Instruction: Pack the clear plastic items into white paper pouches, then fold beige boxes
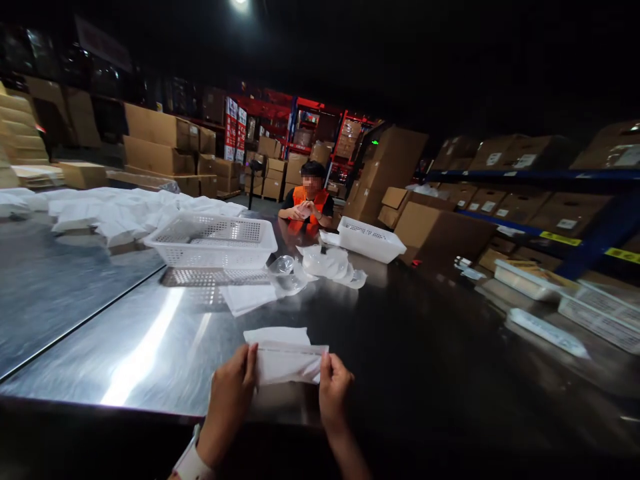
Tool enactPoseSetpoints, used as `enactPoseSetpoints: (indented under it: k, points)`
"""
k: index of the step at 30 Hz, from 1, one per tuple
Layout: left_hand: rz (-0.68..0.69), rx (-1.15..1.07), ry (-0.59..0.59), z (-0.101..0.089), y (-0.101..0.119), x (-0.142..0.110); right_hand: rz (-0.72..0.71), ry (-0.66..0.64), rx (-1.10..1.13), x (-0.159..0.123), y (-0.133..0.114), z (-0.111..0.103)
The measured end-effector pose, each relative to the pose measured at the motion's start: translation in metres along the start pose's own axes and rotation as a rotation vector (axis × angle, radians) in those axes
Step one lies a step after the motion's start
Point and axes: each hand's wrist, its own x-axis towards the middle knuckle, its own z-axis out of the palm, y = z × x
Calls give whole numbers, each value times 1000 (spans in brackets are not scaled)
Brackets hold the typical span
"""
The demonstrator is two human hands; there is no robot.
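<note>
My left hand (231,395) and my right hand (334,392) each pinch one end of a small white plastic bag (289,363), held just above the shiny metal table (150,333) near its front edge. A second flat white piece (277,335) lies right behind the bag. Both hands have their fingers closed on the bag's edges. A white band shows on my left wrist.
A white perforated basket (213,239) stands mid-table, another white basket (371,239) farther right. Clear plastic items (327,263) and a white sheet (247,297) lie between. A person in an orange vest (309,200) sits opposite. White bags (115,210) pile left; cardboard boxes and blue shelving surround.
</note>
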Motion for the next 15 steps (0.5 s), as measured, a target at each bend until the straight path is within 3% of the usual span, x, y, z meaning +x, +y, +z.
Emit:
enactPoseSetpoints:
  k: [3,8,15]
  points:
    - [-16,69,-22,-1,-4,3,-79,-12,-48,0,2,0]
    - [-30,-20,-82,-1,-16,7,-205,21,69,5,2,3]
    - [-110,-44,-98,-3,-20,4,91,-21,132,6,4,21]
